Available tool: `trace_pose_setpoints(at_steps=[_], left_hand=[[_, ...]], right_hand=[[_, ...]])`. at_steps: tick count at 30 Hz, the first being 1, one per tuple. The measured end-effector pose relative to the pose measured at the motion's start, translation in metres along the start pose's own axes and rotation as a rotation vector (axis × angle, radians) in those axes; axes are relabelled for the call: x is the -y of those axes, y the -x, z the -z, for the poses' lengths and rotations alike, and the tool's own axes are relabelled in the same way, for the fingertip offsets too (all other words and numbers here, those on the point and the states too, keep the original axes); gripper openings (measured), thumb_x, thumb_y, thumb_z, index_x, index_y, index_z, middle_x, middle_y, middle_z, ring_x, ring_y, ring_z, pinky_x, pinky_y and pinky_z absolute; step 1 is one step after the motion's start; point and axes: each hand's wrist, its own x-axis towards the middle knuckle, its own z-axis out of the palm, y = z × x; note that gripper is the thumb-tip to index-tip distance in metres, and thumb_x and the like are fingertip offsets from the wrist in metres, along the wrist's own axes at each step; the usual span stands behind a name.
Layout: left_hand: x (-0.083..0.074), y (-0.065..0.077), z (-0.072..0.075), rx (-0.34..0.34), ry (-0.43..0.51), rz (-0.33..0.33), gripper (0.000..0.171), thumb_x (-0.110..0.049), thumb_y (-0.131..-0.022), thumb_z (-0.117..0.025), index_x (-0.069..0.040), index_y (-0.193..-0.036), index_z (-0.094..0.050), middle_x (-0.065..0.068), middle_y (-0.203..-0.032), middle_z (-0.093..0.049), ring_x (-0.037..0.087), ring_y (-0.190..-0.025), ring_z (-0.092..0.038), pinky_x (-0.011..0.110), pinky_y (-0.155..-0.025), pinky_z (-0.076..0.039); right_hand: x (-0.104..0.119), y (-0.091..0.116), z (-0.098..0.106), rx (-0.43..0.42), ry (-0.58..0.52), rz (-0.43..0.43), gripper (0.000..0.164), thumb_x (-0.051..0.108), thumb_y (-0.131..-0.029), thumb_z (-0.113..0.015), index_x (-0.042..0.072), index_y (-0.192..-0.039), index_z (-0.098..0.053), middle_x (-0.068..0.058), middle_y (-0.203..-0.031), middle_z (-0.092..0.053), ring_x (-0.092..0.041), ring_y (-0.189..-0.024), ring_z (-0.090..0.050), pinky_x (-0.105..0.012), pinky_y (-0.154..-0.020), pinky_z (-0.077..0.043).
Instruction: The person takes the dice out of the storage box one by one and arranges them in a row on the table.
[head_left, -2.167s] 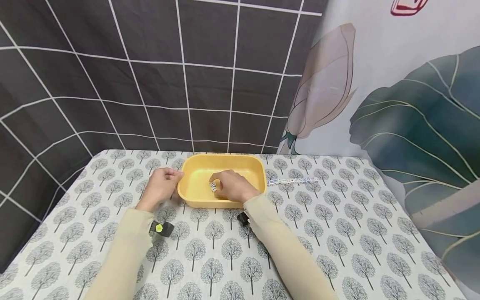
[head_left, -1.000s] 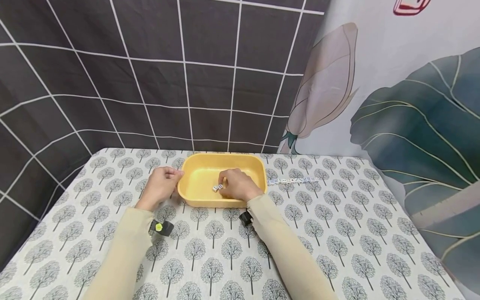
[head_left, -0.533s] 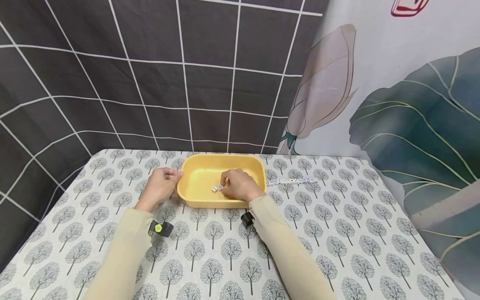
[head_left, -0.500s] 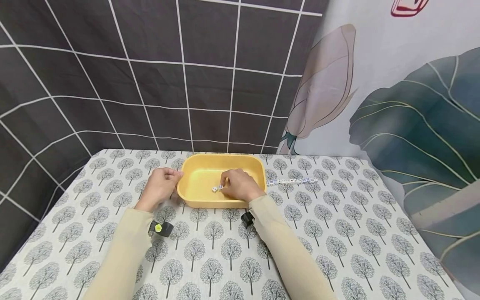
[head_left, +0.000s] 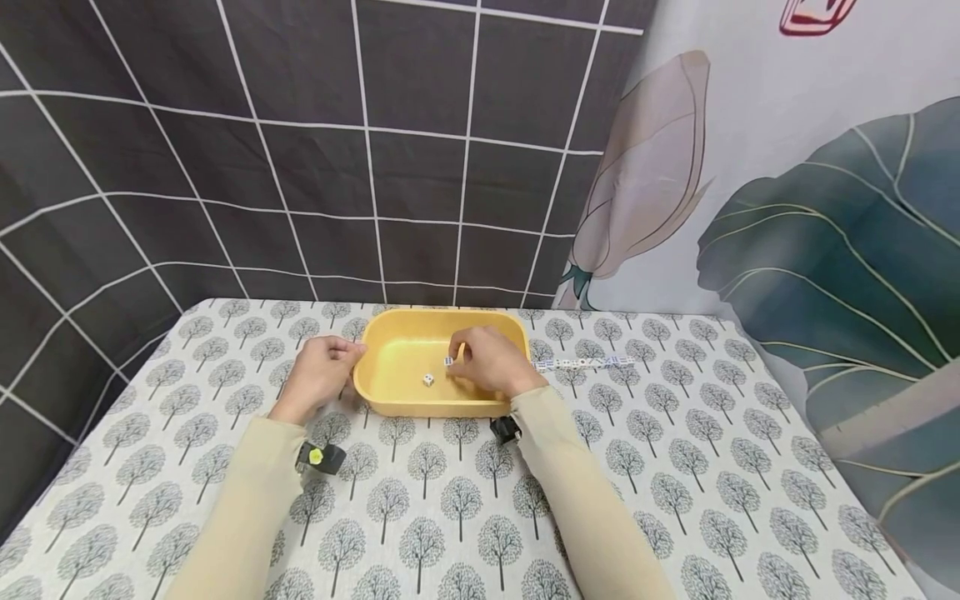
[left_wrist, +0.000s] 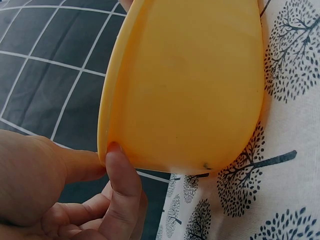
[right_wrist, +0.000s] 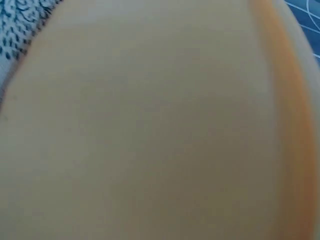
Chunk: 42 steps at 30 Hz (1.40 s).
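A yellow plastic tub [head_left: 405, 408] stands on the table, its near side toward me. My left hand [head_left: 318, 375] pinches the tub's left rim between thumb and finger; the left wrist view shows the thumb against the outer wall [left_wrist: 190, 90]. Over the tub's inside, my right hand [head_left: 491, 362] pinches a small white die [head_left: 448, 362] at its fingertips. Another white die [head_left: 428, 380] with dark pips lies on the tub floor, left of that hand. The blurred tub wall [right_wrist: 150, 125] fills the right wrist view, hiding the right fingers there.
A straight row of white dice [head_left: 585, 363] with blue and dark pips runs along the table from the tub's right side. The tree-print tablecloth [head_left: 420, 500] covers the table. A dark grid-patterned curtain [head_left: 300, 167] hangs behind.
My right hand has gathered a die from beside the other one and moved right and up with it. The other die stays behind. My left hand keeps its place on the rim.
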Motion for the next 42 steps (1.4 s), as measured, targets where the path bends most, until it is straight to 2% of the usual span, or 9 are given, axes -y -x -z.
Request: trace_pose_setpoints(at_steps=[9,15,22,30,42], left_hand=[[-0.001,0.001,0.000,0.005,-0.002,0.002,0.036,-0.023,-0.105,-0.056,0.005,-0.128,-0.056,0.012,-0.105,-0.063,0.014,-0.078,-0.061,0.029,-0.070,-0.061],[0.000,0.000,0.000,-0.006,-0.024,-0.014,0.035,-0.023,-0.105,-0.056,0.005,-0.126,-0.057,0.011,-0.103,-0.063,0.014,-0.077,-0.061,0.029,-0.068,-0.060],[0.000,0.001,-0.001,-0.005,0.000,-0.013,0.035,-0.022,-0.105,-0.056,0.006,-0.127,-0.057,0.012,-0.104,-0.063,0.014,-0.078,-0.061,0.029,-0.070,-0.061],[0.001,0.001,0.000,-0.008,-0.012,-0.017,0.036,-0.022,-0.105,-0.056,0.006,-0.127,-0.057,0.012,-0.104,-0.063,0.014,-0.079,-0.061,0.028,-0.069,-0.060],[-0.002,0.002,0.000,-0.005,-0.022,-0.012,0.036,-0.022,-0.105,-0.056,0.007,-0.128,-0.056,0.012,-0.105,-0.062,0.014,-0.080,-0.060,0.027,-0.070,-0.060]], right_hand=[[-0.006,0.002,0.015,-0.077,0.079,0.047,0.011,0.018,-0.088,-0.080,0.013,-0.093,-0.072,-0.003,-0.075,-0.062,-0.014,-0.067,-0.055,-0.026,-0.064,-0.046],[-0.010,0.007,0.025,-0.068,0.056,0.058,0.011,0.016,-0.089,-0.079,0.012,-0.095,-0.072,-0.001,-0.073,-0.060,-0.013,-0.068,-0.054,-0.025,-0.065,-0.045],[-0.015,0.013,0.036,-0.058,0.043,0.050,0.011,0.015,-0.089,-0.079,0.011,-0.096,-0.072,-0.003,-0.074,-0.060,-0.014,-0.068,-0.053,-0.025,-0.064,-0.044],[-0.024,0.018,0.047,-0.086,0.037,0.051,0.010,0.016,-0.089,-0.079,0.012,-0.097,-0.073,-0.002,-0.075,-0.060,-0.015,-0.071,-0.053,-0.024,-0.061,-0.045],[-0.039,0.025,0.060,-0.113,0.017,0.050,0.008,0.015,-0.089,-0.077,0.012,-0.095,-0.073,-0.001,-0.071,-0.058,-0.014,-0.066,-0.051,-0.024,-0.059,-0.042]])
